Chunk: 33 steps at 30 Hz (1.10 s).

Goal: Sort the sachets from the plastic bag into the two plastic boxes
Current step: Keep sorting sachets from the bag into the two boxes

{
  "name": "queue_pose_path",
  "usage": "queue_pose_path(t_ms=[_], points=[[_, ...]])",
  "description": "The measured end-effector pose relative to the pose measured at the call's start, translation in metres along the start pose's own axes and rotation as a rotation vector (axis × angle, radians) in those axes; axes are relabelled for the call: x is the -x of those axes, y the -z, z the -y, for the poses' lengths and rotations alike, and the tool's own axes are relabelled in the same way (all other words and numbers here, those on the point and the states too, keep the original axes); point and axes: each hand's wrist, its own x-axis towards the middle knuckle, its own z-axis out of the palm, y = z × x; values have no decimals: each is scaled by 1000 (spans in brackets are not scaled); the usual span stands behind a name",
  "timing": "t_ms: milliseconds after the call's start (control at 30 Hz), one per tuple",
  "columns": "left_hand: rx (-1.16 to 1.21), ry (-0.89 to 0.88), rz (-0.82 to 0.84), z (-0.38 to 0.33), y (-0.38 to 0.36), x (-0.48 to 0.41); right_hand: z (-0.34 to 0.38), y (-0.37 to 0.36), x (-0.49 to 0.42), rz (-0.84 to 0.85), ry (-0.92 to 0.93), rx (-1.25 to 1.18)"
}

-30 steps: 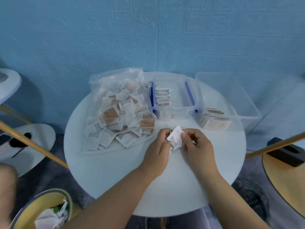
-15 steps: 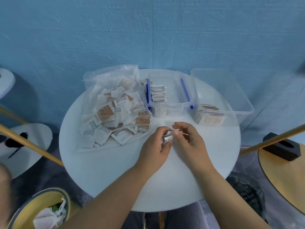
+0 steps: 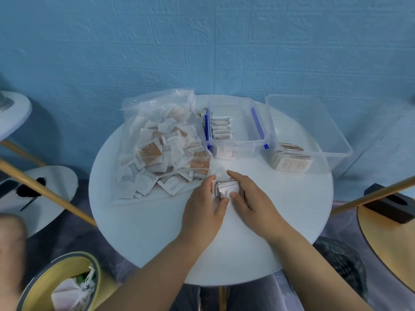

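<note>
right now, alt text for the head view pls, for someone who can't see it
A left hand and a right hand grip a small stack of sachets between them over a round white table. On the left lies a plastic bag full of sachets; on the right stand a blue-clipped box and a larger clear box, each holding some sachets.

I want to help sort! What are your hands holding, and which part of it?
A small stack of sachets, held between both hands: the left hand grips its left side, the right hand its right side.
</note>
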Motion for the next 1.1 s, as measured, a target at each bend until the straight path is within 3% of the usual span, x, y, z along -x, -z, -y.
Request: queue_pose_path(t_ms=[200,567,800,1100], points=[[-163,-66,51,-3,-5,-3,-4,0,1,-3,12,42],[-118,-79,-21,-2,-1,-3,-4,2,1,-51,50,0],[-91,-63,107,-8,10,-9,12,37,-13,155,-90,-91],[-9,-92,31,-35,39,-77,34,78,-89,214,-59,63]])
